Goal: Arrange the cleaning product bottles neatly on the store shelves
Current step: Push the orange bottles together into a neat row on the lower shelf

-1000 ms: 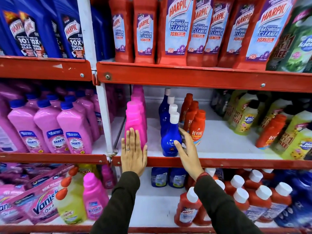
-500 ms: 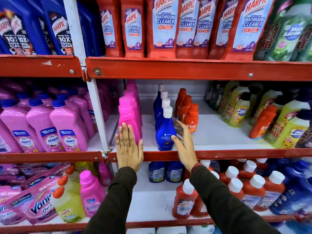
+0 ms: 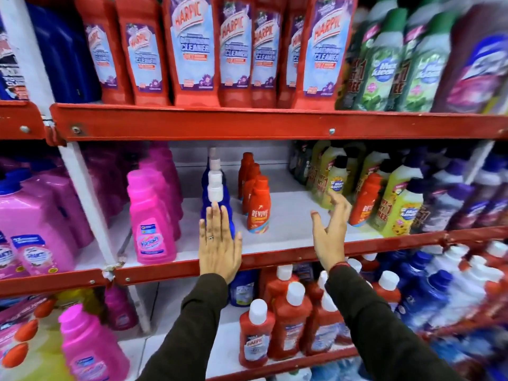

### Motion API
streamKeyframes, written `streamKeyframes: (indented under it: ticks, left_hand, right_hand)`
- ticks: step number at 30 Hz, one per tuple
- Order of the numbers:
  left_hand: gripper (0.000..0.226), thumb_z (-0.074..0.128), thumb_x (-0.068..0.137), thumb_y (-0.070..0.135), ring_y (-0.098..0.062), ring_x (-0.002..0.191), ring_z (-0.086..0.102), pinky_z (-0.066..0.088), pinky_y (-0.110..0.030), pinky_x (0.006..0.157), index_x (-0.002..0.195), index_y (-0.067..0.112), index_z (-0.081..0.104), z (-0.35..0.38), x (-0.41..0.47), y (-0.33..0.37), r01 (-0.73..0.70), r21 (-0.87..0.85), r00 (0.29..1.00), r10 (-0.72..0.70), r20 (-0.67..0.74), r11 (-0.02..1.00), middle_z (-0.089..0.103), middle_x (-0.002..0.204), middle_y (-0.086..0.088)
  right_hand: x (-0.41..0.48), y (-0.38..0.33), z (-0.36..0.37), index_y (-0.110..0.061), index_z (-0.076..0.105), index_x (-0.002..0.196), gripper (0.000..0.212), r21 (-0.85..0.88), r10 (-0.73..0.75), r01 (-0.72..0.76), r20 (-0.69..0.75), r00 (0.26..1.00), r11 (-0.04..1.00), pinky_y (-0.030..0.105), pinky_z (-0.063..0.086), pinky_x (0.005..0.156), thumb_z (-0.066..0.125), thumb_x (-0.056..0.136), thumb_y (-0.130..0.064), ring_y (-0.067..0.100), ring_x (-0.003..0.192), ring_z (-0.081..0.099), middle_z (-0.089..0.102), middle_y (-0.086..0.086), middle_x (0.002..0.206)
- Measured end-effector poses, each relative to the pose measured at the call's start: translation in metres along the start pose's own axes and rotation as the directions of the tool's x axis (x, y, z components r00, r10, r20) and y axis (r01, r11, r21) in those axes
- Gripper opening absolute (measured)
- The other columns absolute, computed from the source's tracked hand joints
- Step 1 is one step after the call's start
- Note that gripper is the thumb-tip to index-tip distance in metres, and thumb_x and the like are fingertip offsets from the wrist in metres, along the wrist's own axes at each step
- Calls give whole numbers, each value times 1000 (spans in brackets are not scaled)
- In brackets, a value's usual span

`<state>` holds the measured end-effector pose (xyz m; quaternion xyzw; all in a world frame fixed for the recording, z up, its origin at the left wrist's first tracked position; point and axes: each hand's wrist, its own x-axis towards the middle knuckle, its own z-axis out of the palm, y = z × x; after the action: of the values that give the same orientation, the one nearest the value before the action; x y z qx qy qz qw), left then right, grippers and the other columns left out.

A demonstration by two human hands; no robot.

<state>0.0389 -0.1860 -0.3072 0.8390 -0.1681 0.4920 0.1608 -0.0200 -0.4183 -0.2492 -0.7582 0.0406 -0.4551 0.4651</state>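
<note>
Your left hand [image 3: 218, 243] was flat and upright, fingers together and pointing up, palm pressed toward the front blue bottle [image 3: 218, 199] of the white-capped row on the middle shelf [image 3: 288, 229]. It covered the lower half of that bottle, so I couldn't tell for sure if the palm was touching it, but nothing was gripped; the hand was spread flat, not curled. There was a ring on one finger.

Your right hand [image 3: 328, 232] was out to the right, fingers loosely spread and tilted up toward the yellow-green bottles [image 3: 334, 185], empty, with bare shelf behind it. The fingertips looked just in front of one yellow-green bottle, too blurry to say if they touched. Both arms were in dark sleeves reaching up from below, with a reddish band at the right wrist.

The orange Revive bottles [image 3: 258, 207] stood in a short row between your two hands, just right of the blue row. The pink Vanish bottles [image 3: 151, 215] were lined up left of the blue ones, near the white upright post [image 3: 85, 202].
</note>
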Motion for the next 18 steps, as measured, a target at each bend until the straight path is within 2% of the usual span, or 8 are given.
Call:
streamKeyframes:
  ticks: [2, 6, 9, 11, 14, 18]
  left_hand:
    - [85, 35, 100, 31, -22, 159, -24, -9, -40, 129, 161, 7, -19, 6, -4, -1, 7, 18, 1000, -7, -4, 1000, -31, 169, -11]
    - [83, 34, 101, 30, -23, 159, -22, -11, -41, 130, 162, 5, -15, 10, -7, -5, -24, 52, 1000, 24, -11, 998, -27, 170, -12]
    - [79, 31, 103, 31, -23, 160, -21, -11, -41, 131, 162, 4, -14, 10, -7, -6, -25, 59, 999, 27, -23, 998, -26, 171, -12]
    - [71, 21, 108, 34, -22, 160, -21, -12, -41, 130, 162, 5, -14, 10, -7, -5, -25, 53, 999, 27, -32, 998, -26, 171, -10]
    - [72, 23, 107, 33, -21, 160, -21, -12, -42, 130, 163, 6, -14, 9, -6, -5, -28, 41, 999, 30, -40, 999, -26, 171, -9]
    - [69, 18, 108, 35, -22, 160, -19, -11, -42, 130, 163, 5, -13, 10, -7, -6, -26, 44, 999, 28, -45, 999, -24, 171, -10]
  right_hand:
    - [24, 11, -19, -10, 38, 146, 55, -87, 34, -40, -65, 997, 995, 34, 28, 119, 60, 96, -5, 19, 139, 34, 34, 12, 149]
    - [65, 32, -45, 4, 21, 154, 72, -195, 189, -200, -71, 979, 960, 39, 21, 123, 62, 96, -6, 36, 150, 23, 21, 24, 159]
    - [86, 45, -55, 10, 22, 151, 70, -220, 273, -289, -99, 957, 932, 43, 25, 121, 62, 97, -9, 42, 144, 31, 29, 29, 152]
    - [97, 51, -59, 10, 25, 150, 68, -216, 314, -332, -114, 943, 918, 44, 27, 121, 63, 98, -11, 43, 141, 35, 35, 30, 148]
    - [112, 55, -60, 2, 30, 150, 64, -159, 353, -373, -143, 925, 914, 48, 31, 119, 63, 97, -10, 41, 138, 43, 45, 26, 147]
    - [120, 59, -63, -2, 43, 143, 49, -136, 389, -411, -162, 907, 901, 50, 42, 111, 61, 98, -8, 42, 124, 58, 60, 25, 134]
